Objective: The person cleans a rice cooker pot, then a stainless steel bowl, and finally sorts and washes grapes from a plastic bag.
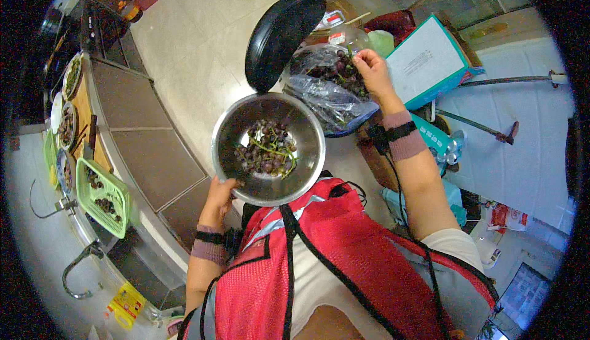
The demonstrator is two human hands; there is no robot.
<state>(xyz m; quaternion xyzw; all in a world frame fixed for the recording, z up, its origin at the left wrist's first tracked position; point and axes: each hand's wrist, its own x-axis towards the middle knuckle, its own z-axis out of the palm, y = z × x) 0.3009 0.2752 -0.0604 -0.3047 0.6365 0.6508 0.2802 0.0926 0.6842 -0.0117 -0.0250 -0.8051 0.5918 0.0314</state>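
My left hand [223, 195] grips the lower left rim of a stainless steel bowl [313, 155], thumb over the edge. Dark grapes and green stems [269, 148] lie in the bowl's bottom. My right hand [372, 70] is above a bin lined with a clear plastic bag [322, 95], its thumb and forefinger pinched together at a green stem by dark grape clusters [343, 70]. Whether the fingers hold the stem I cannot tell. The bin's black lid [281, 40] stands raised to the left of the bag.
On the left counter are a green plastic basket [120, 197] with grapes, several dishes [68, 125] of food, a sink faucet [76, 271] and a yellow-labelled bottle [126, 305]. A white-topped teal box [426, 63] and a plastic jar [352, 38] stand beyond the bin.
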